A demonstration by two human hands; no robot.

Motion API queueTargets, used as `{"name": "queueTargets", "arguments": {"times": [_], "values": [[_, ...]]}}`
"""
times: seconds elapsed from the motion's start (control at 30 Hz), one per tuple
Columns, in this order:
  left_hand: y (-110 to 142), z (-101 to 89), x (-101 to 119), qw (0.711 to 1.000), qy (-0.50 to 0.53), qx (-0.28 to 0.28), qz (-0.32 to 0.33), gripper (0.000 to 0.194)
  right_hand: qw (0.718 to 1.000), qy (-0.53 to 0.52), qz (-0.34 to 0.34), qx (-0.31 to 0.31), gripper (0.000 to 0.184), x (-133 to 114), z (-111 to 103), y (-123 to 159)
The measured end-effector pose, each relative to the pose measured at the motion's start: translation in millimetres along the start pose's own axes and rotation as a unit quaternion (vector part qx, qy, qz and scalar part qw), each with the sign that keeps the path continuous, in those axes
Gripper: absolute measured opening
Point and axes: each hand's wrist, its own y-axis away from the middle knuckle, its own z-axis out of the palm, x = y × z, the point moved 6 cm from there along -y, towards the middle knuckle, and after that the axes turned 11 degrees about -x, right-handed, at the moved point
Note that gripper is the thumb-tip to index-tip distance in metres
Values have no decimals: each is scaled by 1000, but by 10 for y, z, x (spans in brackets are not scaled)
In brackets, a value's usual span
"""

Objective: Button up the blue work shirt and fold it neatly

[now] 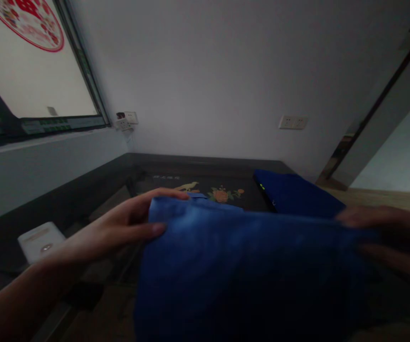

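Both hands stretch a blue cloth (247, 256) between them, its upper edge nearly level and the rest hanging toward me. My left hand (137, 218) pinches the upper left corner, with the thumb in front and the fingers behind. At the upper right corner my right hand (386, 232) grips the cloth; it is blurred by motion. Whether the cloth is a garment I cannot tell. Behind it, a folded dark blue fabric piece (297, 192) lies on the dark table (205, 166), right of a printed bird and flowers. A bit of lighter blue shows just above the cloth's edge.
A white boxy object (43, 242) stands at the left, beside my forearm. The table's far side meets a pale wall with sockets (293, 122). A window (37, 61) with a red round decoration is at the upper left. Wooden floor (397, 202) shows at the right.
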Motion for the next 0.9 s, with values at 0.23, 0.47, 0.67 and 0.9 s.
{"name": "queueTargets", "arguments": {"times": [0.23, 0.47, 0.67, 0.9], "values": [[-1037, -694, -506, 991, 118, 61, -23, 33, 947, -271, 143, -99, 47, 286, 642, -1701], [-1680, -1130, -1326, 979, 24, 194, -63, 28, 911, -324, 233, -108, 38, 1190, 1386, -2118], [-1879, -1124, -2039, 932, -194, 272, -144, 4, 914, -194, 343, -92, 30, 1614, 2270, -2005], [-1866, -1145, -2367, 908, -243, 311, -143, 23, 929, -131, 342, -51, 28, 1772, 2465, -1817]]}}
